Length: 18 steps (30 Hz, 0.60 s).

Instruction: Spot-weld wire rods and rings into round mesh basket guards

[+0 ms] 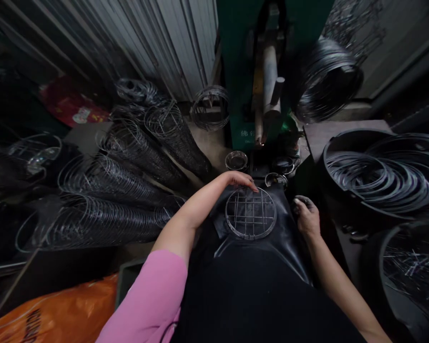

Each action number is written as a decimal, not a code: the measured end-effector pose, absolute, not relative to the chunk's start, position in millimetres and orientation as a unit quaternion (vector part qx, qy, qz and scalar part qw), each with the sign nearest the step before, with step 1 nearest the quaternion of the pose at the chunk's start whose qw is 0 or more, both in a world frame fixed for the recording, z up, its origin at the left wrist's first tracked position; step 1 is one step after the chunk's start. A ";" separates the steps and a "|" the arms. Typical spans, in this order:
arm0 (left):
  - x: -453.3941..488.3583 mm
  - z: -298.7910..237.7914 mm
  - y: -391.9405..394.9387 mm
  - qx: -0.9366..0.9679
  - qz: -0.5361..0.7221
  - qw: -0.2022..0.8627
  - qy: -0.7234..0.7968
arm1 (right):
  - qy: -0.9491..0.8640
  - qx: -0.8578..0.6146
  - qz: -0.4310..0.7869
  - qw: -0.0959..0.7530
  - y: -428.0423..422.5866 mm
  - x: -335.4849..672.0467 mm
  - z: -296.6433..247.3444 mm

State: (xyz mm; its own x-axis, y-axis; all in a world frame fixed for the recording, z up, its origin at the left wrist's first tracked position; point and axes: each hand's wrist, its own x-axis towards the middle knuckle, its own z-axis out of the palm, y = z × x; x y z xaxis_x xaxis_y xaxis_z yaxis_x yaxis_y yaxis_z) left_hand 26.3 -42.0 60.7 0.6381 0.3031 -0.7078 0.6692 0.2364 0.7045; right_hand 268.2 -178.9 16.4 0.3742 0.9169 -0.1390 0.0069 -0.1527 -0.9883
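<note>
Left hand (pixel 241 180) rests flat on grid (pixel 250 213); right hand (pixel 305 215) curled, hold unclear; machine (pixel 236 57) lettering starts "佛", rest blurred.

The person wears a pink short sleeve (pixel 157 290), low in the frame left of the middle. A shiny black apron (pixel 257 290) covers the lap at the bottom middle. Both forearms are bare. The right hand (pixel 306 216) has grubby fingers.

1. Dim overall; brightest area the corrugated wall (pixel 186 43), top centre.
2. Left edge and bottom sink into shadow.
3. Wide-angle bending at edges; wire grid (pixel 250 213) sharp, periphery soft; faint sheen on apron (pixel 293 250).
</note>
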 end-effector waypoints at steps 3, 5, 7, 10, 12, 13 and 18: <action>14.1 81.5 -60.5 0.649 -0.070 0.651 0.389 | -0.504 -0.641 0.302 0.494 -192.6 264.4 12.4; 4.1 99.9 -76.9 0.696 -0.014 0.589 0.409 | -0.583 -0.621 0.272 0.447 -202.0 264.8 3.0; -6.7 120.3 -95.8 0.739 0.039 0.506 0.443 | -0.628 -0.611 0.251 0.411 -209.4 268.0 -10.2; -21.6 149.4 -125.1 0.778 0.131 0.393 0.472 | -0.652 -0.623 0.212 0.376 -216.3 274.9 -27.5; -28.0 162.7 -141.7 0.797 0.213 0.304 0.477 | -0.661 -0.634 0.192 0.353 -218.6 278.2 -29.6; -29.4 166.6 -148.0 0.802 0.249 0.257 0.478 | -0.664 -0.638 0.190 0.340 -218.9 279.0 -26.1; -17.0 160.0 -155.9 0.802 0.311 0.115 0.497 | -0.685 -0.592 0.232 0.355 -209.4 270.3 38.9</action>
